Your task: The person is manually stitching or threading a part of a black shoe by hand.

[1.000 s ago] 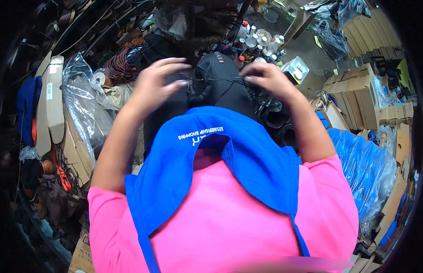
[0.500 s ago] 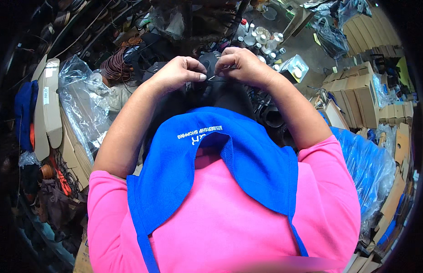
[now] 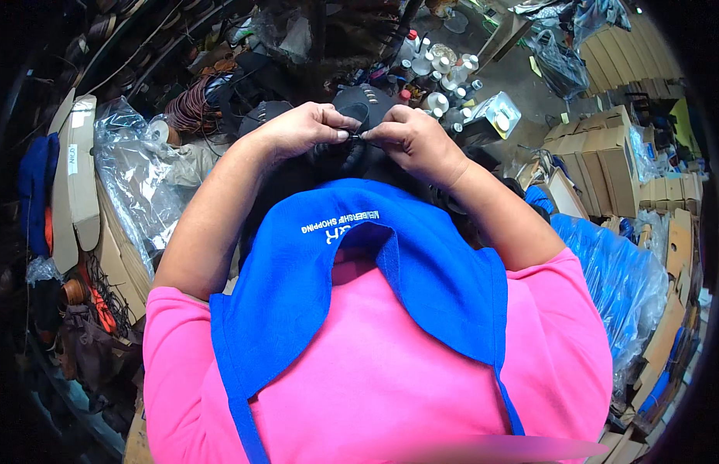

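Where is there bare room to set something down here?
Grey floor shows bare between the clear container, dark plastic bag and cardboard boxes. Crowded: the bottles, the clear plastic sheeting at left, and between the left hand and right hand, fingertips close together.

apron (image 3: 286,298), blue, centre | white lettering (image 3: 340,224), upside down to the wearer: one small line, larger characters on its near side, partly cut off at the cloth's edge || cardboard piece (image 3: 84,193), left | white label (image 3: 72,160), short dark writing, sideways
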The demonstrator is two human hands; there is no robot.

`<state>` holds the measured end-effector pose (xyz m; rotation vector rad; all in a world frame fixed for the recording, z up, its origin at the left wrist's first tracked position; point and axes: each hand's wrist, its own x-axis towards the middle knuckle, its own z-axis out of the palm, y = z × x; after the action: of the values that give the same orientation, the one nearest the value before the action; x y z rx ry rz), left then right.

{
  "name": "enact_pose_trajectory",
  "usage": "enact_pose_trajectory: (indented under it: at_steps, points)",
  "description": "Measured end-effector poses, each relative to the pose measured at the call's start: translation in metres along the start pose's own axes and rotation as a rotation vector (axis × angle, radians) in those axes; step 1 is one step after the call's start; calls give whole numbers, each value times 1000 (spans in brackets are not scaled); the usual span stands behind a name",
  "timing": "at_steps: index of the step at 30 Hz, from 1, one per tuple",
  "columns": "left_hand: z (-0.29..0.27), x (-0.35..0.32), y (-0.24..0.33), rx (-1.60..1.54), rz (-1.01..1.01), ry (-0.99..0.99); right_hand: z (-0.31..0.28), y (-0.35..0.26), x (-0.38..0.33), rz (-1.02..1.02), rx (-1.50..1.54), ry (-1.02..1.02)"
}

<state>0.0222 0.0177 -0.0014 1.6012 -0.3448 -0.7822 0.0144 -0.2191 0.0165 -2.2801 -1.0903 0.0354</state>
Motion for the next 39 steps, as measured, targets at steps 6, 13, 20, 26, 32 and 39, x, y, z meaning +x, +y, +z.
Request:
enact_pose_trajectory:
  at_steps: [6,13,20,26,32,39]
  points:
    - [6,3,12,134,-52,-43,-21,-29,11,3,-336,-217]
    - [-6,12,16,464,128,-62,-34,-28,48,17,-332,-467]
    - [14,6,4,719,315,599,-4,16,33,190,133,-323]
    - [28,-27,-10,583,379,537,-8,26,7,550,937,-139]
    - [22,-35,-3,572,146,449,13,31,3,188,228,-101]
    - [26,-31,-4,430,370,873,29,39,27,512,1500,716]
